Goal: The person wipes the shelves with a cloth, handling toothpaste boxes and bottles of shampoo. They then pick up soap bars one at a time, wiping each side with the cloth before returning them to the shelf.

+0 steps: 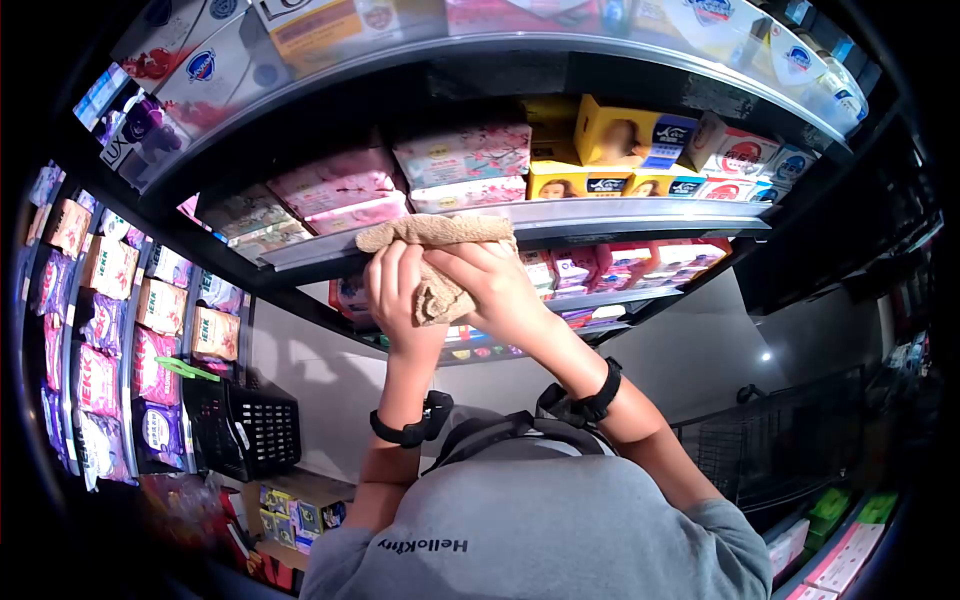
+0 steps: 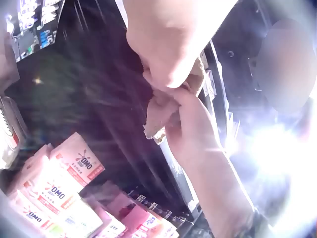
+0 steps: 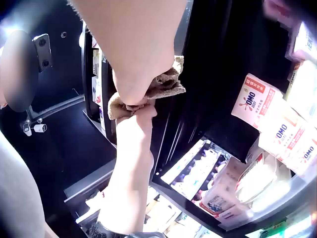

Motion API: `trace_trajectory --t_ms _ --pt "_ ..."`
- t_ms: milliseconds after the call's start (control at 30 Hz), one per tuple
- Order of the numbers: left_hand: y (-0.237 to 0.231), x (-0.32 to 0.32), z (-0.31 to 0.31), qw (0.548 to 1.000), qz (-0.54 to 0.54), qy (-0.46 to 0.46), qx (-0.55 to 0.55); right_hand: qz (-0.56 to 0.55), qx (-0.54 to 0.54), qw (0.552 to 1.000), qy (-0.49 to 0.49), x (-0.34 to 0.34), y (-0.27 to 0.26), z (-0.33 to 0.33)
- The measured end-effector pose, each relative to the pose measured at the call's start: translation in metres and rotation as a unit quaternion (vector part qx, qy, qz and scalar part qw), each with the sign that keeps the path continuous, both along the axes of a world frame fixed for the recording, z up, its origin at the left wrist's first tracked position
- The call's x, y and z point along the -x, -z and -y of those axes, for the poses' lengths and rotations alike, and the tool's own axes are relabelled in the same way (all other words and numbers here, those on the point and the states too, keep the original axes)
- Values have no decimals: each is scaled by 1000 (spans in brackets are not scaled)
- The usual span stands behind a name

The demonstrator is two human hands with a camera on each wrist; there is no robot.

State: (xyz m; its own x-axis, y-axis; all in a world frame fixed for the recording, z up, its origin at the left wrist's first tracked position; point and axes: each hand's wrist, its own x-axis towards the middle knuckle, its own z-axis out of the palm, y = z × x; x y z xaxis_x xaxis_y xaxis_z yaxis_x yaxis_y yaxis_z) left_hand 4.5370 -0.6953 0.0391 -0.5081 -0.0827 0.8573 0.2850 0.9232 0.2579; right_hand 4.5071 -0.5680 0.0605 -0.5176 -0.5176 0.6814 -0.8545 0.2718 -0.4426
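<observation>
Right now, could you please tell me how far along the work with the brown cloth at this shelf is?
Already done: the brown cloth is bunched up and brought to the shelf's front edge. In hand: the left hand and right hand both grip it there, probably wiping. Left: perhaps the edge to either side, though I can't tell which stretches are already wiped.
</observation>
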Motion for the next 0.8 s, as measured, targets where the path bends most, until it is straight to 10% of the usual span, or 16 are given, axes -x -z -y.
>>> trace_trajectory --t_ms 233,433,800 --pt "1 -31 -5 997 -30 65 38 -106 66 992 -11 -12 5 -16" --pt "-1 -17 -45 972 -5 212 103 -271 119 940 171 -19 28 -54" --pt "7 0 -38 988 90 110 60 -74 -1 978 194 -7 14 -41"
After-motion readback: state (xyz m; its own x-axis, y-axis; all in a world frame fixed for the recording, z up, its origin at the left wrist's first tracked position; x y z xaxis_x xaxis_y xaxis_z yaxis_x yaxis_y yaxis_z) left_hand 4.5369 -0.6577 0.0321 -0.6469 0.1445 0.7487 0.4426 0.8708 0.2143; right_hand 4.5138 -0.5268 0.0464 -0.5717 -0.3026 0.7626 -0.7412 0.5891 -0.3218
